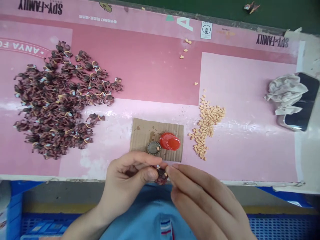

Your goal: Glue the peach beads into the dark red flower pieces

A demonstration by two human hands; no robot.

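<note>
My left hand (132,180) pinches a small dark brown figurine (161,176) between thumb and fingertips, just over the table's front edge. Part of the figurine is hidden by the fingers. From the other side my right hand (202,190) is closed at the fingertips against it, with a tiny beige piece (165,174) at their tips. Just beyond the hands lies a corrugated cardboard piece (141,133). On it sit a bottle cap (153,147), with a beige bit inside, and a glossy red oval object (170,141).
A large pile of similar brown figurines (60,100) covers the left of the pink printed mat (140,66). Loose beige pieces (207,123) are heaped right of the cardboard. A crumpled white cloth (287,90) rests on a phone (300,113) at far right. One figurine (251,7) lies on the green surface beyond.
</note>
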